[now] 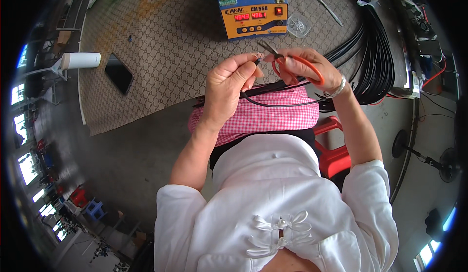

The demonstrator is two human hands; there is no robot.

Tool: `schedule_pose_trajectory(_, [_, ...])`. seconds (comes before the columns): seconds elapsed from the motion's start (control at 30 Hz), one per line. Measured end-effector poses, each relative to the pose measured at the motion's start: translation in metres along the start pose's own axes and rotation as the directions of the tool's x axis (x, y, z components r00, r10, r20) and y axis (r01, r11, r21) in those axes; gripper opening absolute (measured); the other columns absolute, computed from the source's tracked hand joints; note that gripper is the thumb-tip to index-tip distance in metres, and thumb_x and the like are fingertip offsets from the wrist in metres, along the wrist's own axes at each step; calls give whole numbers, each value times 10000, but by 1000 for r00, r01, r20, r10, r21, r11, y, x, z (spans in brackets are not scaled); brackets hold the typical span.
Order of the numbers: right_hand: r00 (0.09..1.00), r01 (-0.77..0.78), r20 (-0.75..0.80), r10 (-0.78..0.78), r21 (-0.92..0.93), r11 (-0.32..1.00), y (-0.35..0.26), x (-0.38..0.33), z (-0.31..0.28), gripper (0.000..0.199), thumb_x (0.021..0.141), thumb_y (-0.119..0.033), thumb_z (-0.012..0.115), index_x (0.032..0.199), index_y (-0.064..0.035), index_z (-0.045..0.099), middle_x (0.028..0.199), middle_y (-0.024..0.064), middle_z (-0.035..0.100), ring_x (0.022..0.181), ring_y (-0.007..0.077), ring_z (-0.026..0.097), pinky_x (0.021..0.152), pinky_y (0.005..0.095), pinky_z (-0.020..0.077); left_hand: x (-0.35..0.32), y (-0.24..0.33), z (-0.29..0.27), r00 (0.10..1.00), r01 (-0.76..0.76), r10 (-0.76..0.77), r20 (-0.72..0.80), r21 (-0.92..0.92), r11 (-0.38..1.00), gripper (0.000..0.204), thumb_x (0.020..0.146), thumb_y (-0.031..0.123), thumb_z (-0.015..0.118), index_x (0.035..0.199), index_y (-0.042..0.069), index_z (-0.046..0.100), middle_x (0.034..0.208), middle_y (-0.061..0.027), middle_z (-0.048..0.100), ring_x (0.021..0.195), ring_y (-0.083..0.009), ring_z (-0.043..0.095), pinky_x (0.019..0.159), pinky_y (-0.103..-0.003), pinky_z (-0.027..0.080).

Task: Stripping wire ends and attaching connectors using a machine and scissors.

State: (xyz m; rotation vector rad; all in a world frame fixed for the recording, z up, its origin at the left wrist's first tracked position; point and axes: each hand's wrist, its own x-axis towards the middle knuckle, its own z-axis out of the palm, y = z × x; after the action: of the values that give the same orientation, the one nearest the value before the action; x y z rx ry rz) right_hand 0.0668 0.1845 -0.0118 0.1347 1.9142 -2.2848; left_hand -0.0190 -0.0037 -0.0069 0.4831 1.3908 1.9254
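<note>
My left hand point(228, 79) pinches the end of a black cable point(280, 105) between thumb and fingers. Thin wires seem to stick out at the tip, too small to make out well. From there the cable curves down and to the right over my lap. In my right hand point(312, 66) is a pair of scissors with orange handles point(278, 56), the blades pointing up and left. Both hands are close together above the table's near edge, fingertips almost meeting. A pink checked cloth point(273, 113) covers my lap, with more black cable lying across it.
A blue and yellow electric device point(253, 20) with a red lit display stands ahead. Beside it are a small clear dish point(298, 25) and a spoon point(322, 3). A thick bundle of black cables point(378, 52) hangs at right. Left are a phone point(118, 74) and white cup point(82, 60).
</note>
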Motion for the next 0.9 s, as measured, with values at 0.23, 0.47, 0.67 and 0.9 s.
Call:
schedule_pose_trajectory(0.23, [994, -81, 73, 81, -7, 997, -10, -6, 1, 375, 829, -308, 596, 1058, -11, 595, 590, -31, 478, 505, 39, 411, 447, 178, 338, 0, 0, 0, 1000, 12, -12, 8, 50, 999, 174, 881, 92, 503, 996, -19, 574, 732, -42, 561, 565, -50, 409, 493, -159, 313])
schedule_pose_trajectory(0.47, [990, -129, 45, 132, -52, 990, -11, -6, 1, 355, 810, -221, 625, 1079, 7, 582, 602, -69, 450, 499, 6, 348, 447, 161, 269, 1, 3, -1, 997, 67, -67, 23, 12, 998, 178, 882, 82, 497, 997, -34, 567, 732, -50, 556, 561, -54, 404, 485, -157, 304])
schedule_pose_trajectory(0.67, [992, -115, 42, 119, -91, 989, -10, -5, 2, 353, 817, -212, 622, 1079, 21, 577, 613, -75, 446, 497, -3, 328, 449, 157, 252, 2, 2, 0, 996, 87, -86, 32, -7, 996, 183, 886, 83, 488, 998, -40, 564, 727, -49, 548, 556, -55, 397, 483, -159, 299])
schedule_pose_trajectory(0.9, [999, -47, -18, 45, -126, 991, -2, -1, 3, 305, 800, -294, 638, 987, -53, 640, 517, -62, 437, 466, 25, 356, 424, 189, 293, 3, 0, -1, 996, 90, -89, 16, -44, 995, 182, 886, 85, 491, 998, -36, 568, 736, -53, 558, 557, -58, 413, 486, -165, 314])
